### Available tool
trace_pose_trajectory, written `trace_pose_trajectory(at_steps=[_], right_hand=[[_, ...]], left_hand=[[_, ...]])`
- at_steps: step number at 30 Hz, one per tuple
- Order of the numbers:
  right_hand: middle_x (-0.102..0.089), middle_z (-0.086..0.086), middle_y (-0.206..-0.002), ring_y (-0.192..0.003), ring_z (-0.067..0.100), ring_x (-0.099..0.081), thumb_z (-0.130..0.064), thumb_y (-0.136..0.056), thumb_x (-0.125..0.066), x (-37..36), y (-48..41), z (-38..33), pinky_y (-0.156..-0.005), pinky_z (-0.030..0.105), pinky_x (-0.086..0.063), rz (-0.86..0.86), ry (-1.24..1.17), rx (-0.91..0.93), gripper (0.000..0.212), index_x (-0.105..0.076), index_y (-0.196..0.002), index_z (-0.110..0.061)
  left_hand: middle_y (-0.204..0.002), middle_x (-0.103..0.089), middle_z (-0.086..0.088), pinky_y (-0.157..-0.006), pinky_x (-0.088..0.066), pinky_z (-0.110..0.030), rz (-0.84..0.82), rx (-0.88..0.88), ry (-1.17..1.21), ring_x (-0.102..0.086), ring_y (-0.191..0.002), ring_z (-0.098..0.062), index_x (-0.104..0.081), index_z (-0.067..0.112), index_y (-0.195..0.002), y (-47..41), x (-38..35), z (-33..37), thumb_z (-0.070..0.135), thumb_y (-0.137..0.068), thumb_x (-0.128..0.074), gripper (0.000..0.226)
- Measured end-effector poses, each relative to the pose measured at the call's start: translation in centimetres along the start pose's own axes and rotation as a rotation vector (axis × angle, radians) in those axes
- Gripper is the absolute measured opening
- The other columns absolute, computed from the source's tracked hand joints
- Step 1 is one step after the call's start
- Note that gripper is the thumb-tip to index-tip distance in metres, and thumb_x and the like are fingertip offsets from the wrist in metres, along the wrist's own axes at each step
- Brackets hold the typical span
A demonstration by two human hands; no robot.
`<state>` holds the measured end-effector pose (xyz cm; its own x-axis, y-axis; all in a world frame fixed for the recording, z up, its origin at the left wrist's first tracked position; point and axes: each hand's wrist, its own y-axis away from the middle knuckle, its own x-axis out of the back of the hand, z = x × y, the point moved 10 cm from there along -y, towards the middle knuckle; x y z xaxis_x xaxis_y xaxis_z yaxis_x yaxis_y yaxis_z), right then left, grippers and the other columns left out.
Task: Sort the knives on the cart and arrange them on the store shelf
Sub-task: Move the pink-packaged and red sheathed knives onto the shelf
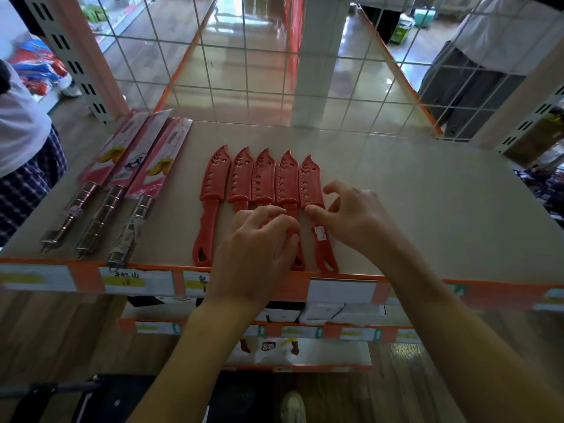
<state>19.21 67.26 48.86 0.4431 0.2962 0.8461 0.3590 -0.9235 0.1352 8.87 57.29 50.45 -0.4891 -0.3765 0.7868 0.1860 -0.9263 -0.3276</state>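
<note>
**Inspector:** Where is the stock?

**Onlooker:** Five red knives [262, 181], sheathed, lie side by side on the shelf [427, 193] with handles toward the front edge. Three packaged knives [134, 166] lie to their left.

**Inspector:** Hands?

**Onlooker:** The right hand [357, 215] has its thumb on the rightmost knife [311, 184] where sheath meets handle. Its other fingers are lifted and grip nothing. The left hand [259, 242] curls over the middle handles; I cannot tell whether it grips one.

**Inspector:** Handling?

**Onlooker:** I judge them light, stiff, smooth plastic, apt to slide. Take them by the handle, since a sheath might pull off.

**Inspector:** Markings?

**Onlooker:** There is a white sticker [319, 232] on the rightmost handle, its print too small to read. The shelf-edge labels [137, 280] carry handwriting I cannot make out.
</note>
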Motion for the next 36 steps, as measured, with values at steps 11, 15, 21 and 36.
trace_pose_trajectory(at_steps=[11, 15, 21, 36], right_hand=[[-0.055, -0.005, -0.076, -0.072, 0.009, -0.056, -0.028, -0.079, -0.071, 0.2, 1.6, -0.6, -0.066, 0.016, -0.043, 0.122, -0.044, 0.113, 0.041, -0.06, -0.117, -0.016], [-0.055, -0.006, -0.074, -0.065, 0.008, -0.053, -0.026, -0.08, -0.07, 0.3, 1.3, -0.6, -0.052, 0.009, -0.038, 0.156, -0.037, 0.116, 0.037, -0.062, -0.114, -0.016], [-0.063, 0.002, -0.082, -0.072, 0.014, -0.057, -0.026, -0.08, -0.07, -0.3, 1.1, -0.6, -0.067, 0.02, -0.045, 0.141, -0.031, 0.111, 0.036, -0.061, -0.113, -0.013], [-0.07, 0.005, -0.099, -0.085, 0.015, -0.059, -0.032, -0.084, -0.065, 1.5, 6.6, -2.5, -0.075, 0.024, -0.045, 0.152, 0.046, 0.042, 0.036, -0.061, -0.116, -0.017]], left_hand=[[-0.089, -0.071, 0.006, -0.056, -0.056, -0.036, -0.058, -0.201, -0.06, -0.063, -0.086, -0.026, -0.073, 0.022, -0.084, 1.3, -1.7, 3.0, 0.043, -0.074, -0.047, 0.035], [-0.082, -0.071, 0.01, -0.06, -0.052, -0.035, -0.061, -0.208, -0.116, -0.064, -0.082, -0.024, -0.073, 0.025, -0.081, 1.4, -1.9, 3.1, 0.044, -0.071, -0.046, 0.035], [-0.082, -0.071, 0.011, -0.064, -0.051, -0.034, -0.077, -0.192, -0.169, -0.064, -0.082, -0.024, -0.073, 0.027, -0.08, 1.6, -2.2, 2.8, 0.042, -0.075, -0.044, 0.033], [-0.095, -0.07, 0.007, -0.07, -0.05, -0.035, 0.056, -0.027, -0.187, -0.058, -0.096, -0.024, -0.07, 0.023, -0.091, 5.1, 7.4, -2.8, 0.047, -0.077, -0.041, 0.04]])
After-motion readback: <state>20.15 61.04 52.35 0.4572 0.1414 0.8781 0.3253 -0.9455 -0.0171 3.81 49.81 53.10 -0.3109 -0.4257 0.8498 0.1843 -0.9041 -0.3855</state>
